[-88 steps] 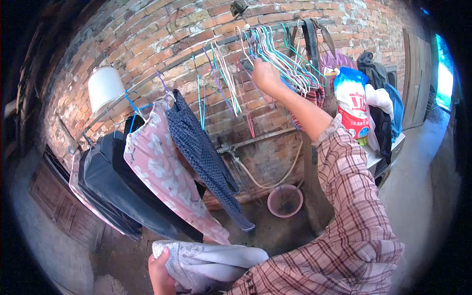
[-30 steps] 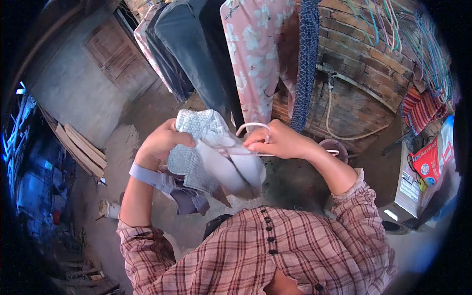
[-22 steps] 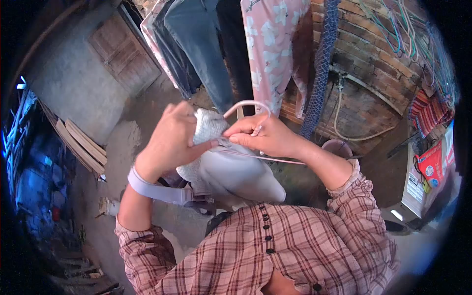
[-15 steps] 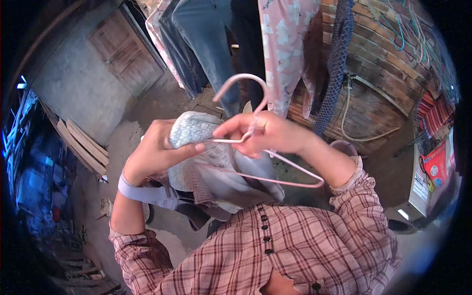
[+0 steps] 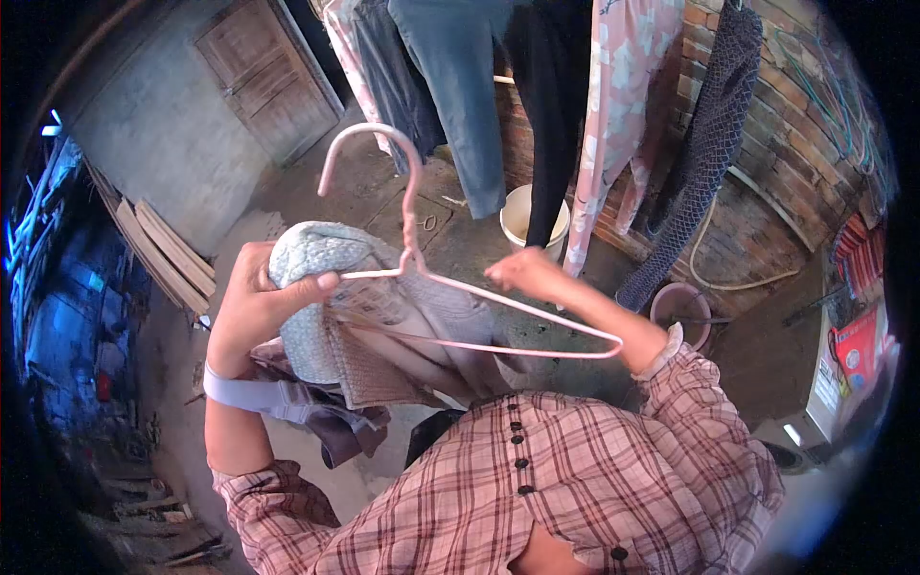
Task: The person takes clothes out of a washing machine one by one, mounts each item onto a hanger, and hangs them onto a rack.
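Note:
My left hand is closed around a pale blue-grey knitted garment and the left arm of a pink clothes hanger. The hanger's hook points up; its left end is hidden by the garment and hand. Bunched, the knit hangs below the thumb, partly behind the hanger's lower bar. Around my left wrist loops a lavender strap, with dark mauve cloth hanging from it. Apart from the hook, my right hand is just above the hanger's right arm, fingers curled together, with nothing visible in them.
Blue-grey trousers, pink patterned trousers and a dark patterned garment hang ahead. Beneath them stand a white bucket and a pink basin. Wooden planks lean at left. A hose lies by the brick wall.
My right hand has let go of the hanger near its hook and moved right. The hanger, garment and left hand have shifted left in view, and the hanging clothes rightward.

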Demonstrator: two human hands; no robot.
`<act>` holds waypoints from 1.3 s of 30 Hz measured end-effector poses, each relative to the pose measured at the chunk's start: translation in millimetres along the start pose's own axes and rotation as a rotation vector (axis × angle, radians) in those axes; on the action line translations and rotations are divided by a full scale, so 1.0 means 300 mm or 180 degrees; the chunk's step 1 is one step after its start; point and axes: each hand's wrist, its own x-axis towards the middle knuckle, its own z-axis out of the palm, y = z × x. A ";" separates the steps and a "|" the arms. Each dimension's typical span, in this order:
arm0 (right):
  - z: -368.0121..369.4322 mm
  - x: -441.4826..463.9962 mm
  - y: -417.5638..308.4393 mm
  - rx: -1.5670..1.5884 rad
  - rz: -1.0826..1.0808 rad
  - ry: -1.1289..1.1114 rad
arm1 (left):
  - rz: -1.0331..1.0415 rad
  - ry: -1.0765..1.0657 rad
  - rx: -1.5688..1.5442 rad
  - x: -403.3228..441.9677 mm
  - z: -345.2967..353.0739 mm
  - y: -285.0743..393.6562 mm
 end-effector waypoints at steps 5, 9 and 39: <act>-0.051 0.022 -0.097 -0.0731 -0.0386 -0.0992 | -0.0019 0.0031 0.0084 -0.016 -0.052 -0.059; 0.232 0.076 -0.079 -0.0051 -0.0068 -0.1427 | 0.0031 0.0090 -0.0162 -0.018 -0.046 -0.075; -0.261 0.064 -0.526 -0.1865 -0.0997 0.2099 | -0.0708 0.1147 0.0139 0.006 -0.164 -0.540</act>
